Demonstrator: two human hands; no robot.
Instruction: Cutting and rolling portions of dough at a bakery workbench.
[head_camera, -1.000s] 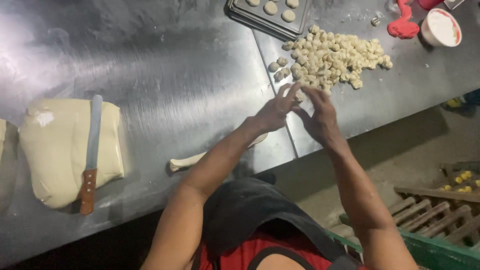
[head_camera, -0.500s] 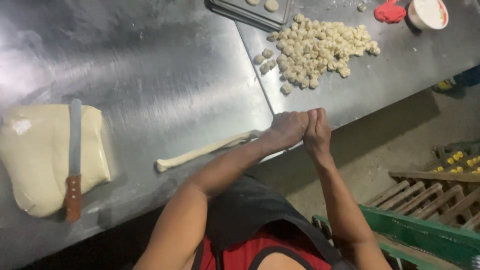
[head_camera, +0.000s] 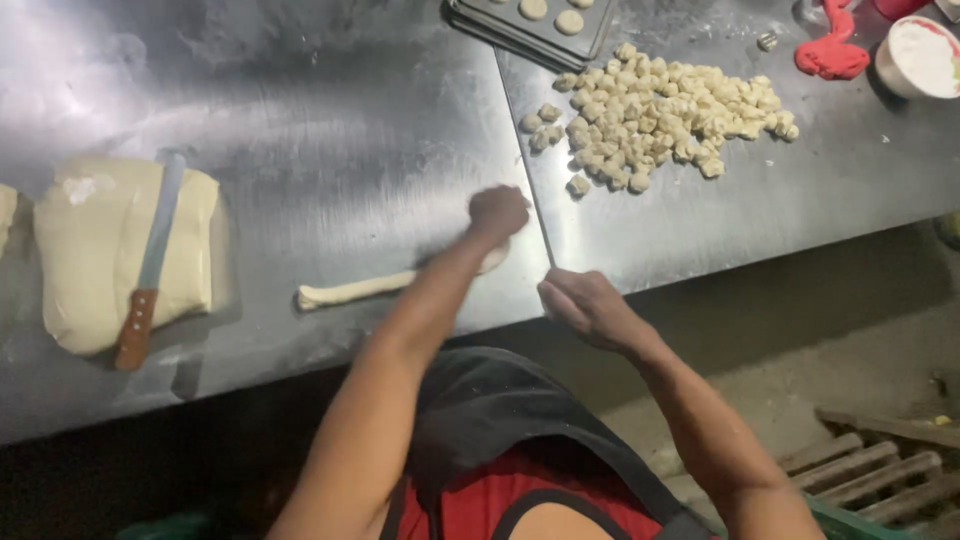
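A thin rope of pale dough (head_camera: 350, 291) lies on the steel table (head_camera: 330, 130), running left from under my left forearm. My left hand (head_camera: 498, 212) is closed in a fist just beyond the rope's right end; what it may hold is hidden. At the table's front edge, a little right of the rope, my right hand (head_camera: 590, 305) has its fingers curled and nothing shows in it. A heap of several small cut dough pieces (head_camera: 660, 110) lies further back on the right.
A large slab of dough (head_camera: 95, 250) sits at the left with a wooden-handled knife (head_camera: 150, 260) on it. A baking tray (head_camera: 530, 25) with dough rounds stands at the back. A red object (head_camera: 830, 55) and a white bowl (head_camera: 920, 60) are at the far right.
My hands, pressed together at the rope's end half a second ago, have separated. The left fist has moved away over the table and the right hand has drawn back to the edge.
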